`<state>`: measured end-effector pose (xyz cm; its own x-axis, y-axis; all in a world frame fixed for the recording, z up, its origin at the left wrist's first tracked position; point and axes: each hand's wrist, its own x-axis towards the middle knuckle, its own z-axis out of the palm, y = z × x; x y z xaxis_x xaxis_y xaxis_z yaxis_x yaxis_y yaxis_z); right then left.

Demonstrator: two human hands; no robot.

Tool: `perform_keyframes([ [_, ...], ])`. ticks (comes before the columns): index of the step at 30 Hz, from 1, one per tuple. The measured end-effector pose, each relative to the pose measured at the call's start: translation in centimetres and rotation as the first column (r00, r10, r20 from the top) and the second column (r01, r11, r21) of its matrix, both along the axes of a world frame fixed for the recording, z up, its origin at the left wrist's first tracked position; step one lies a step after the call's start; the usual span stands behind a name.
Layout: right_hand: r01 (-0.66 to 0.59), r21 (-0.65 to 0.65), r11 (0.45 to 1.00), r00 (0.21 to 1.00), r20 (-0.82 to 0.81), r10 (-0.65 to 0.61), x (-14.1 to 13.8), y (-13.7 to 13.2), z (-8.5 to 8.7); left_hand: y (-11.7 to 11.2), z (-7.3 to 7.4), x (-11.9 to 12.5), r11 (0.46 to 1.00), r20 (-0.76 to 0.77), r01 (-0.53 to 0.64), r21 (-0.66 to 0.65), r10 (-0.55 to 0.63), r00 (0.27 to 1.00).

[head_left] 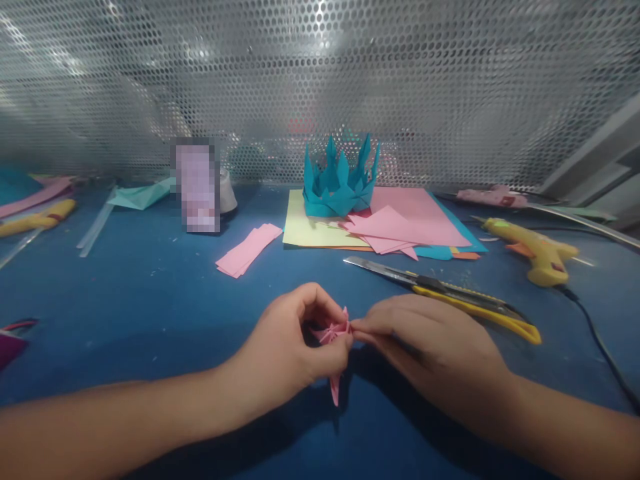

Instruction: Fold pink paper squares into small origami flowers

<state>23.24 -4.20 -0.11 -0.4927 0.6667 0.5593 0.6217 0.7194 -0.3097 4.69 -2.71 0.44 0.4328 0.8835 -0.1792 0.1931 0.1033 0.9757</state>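
Head view: left hand (pixel 283 340) was half curled, thumb and fingers pinching pink folded paper (pixel 334 332); right hand (pixel 443 337) was nearly closed, fingertips on the paper's right side, over blue tabletop (pixel 150 293); yellow cutter (pixel 445 289) lay just beyond
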Motion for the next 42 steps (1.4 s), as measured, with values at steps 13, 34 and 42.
perform_keyframes([
  [13,-0.037,0.046,0.998,0.997,0.067,0.033,0.1,0.1,0.3,0.0,0.4,-0.1,0.998,0.048,0.040,-0.046,-0.038,0.998],
  [34,-0.017,0.067,0.998,1.000,0.021,0.016,0.5,0.3,1.0,0.3,0.9,0.2,0.984,0.153,0.065,-0.165,-0.040,0.987],
  [42,-0.077,0.182,0.980,0.989,0.139,0.052,0.4,0.2,0.9,0.0,0.6,0.0,0.983,0.165,0.078,-0.166,-0.051,0.985],
])
